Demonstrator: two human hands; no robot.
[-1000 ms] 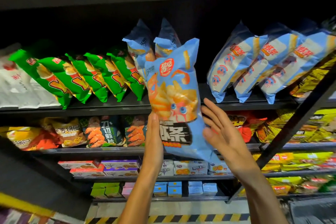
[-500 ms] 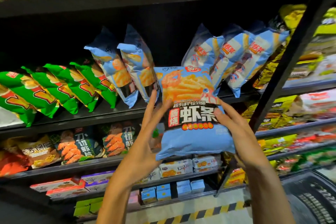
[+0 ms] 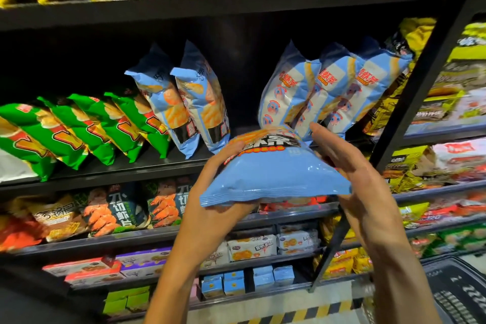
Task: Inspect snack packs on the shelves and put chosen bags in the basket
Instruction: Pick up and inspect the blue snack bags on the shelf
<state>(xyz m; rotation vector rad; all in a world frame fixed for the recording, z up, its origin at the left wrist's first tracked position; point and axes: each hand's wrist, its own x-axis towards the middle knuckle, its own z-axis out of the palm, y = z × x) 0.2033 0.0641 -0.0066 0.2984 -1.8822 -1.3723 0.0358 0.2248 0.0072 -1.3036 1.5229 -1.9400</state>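
A single wide-angle view comes from a camera worn on the person's head, looking forward and slightly down at a black shelf unit (image 3: 236,0) from close in, near enough that both forearms rise from the bottom edge and the left hand (image 3: 210,208) and right hand (image 3: 360,181) meet around a light blue snack bag (image 3: 273,176) in the middle of the picture. The shelves run tilted, their left ends lower, and the lens bends straight edges toward the borders. A black upright post (image 3: 410,118) slants across the right side. The lower right corner catches part of a black basket (image 3: 457,294) and the striped floor edge (image 3: 302,314). No second view is given.
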